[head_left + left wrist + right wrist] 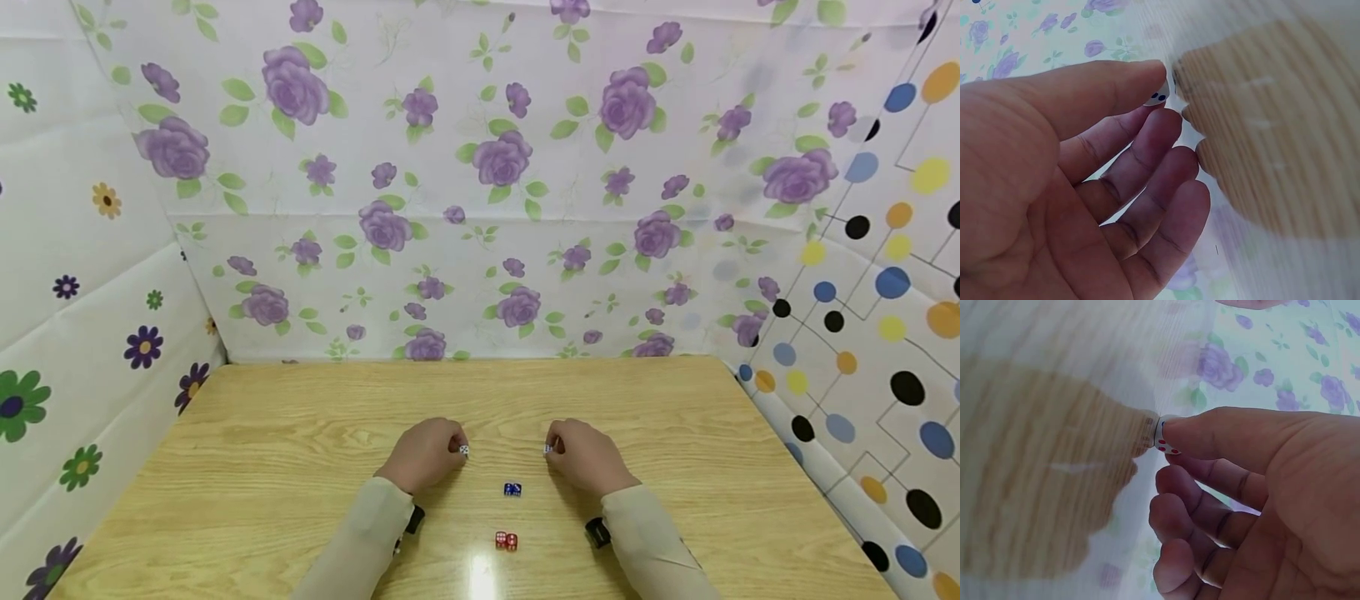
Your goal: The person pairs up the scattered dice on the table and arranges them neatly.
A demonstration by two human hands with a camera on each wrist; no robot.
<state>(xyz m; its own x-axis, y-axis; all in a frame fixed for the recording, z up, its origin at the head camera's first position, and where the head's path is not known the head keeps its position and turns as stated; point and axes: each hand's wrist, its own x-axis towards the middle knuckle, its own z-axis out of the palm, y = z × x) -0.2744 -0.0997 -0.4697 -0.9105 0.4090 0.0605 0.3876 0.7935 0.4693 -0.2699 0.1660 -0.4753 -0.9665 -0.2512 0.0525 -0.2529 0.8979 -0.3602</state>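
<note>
My left hand (426, 454) pinches a white die (464, 450) between thumb and index finger, low over the table. In the left wrist view, dark blue pips show on that die (1159, 95), mostly covered by the thumb. Across from it, my right hand (588, 457) pinches another white die (547, 449); red pips are visible on this die (1168, 447) in the right wrist view. Between the forearms lie two blue dice (512, 490), side by side. Closer to me sit two red dice (506, 541), also next to each other.
The wooden table (300, 433) reaches back to a flower-print cloth (450, 275). A cloth with small flowers (75, 333) hangs at the left, a dotted cloth (862, 333) at the right. Dark bands (597, 532) circle both wrists.
</note>
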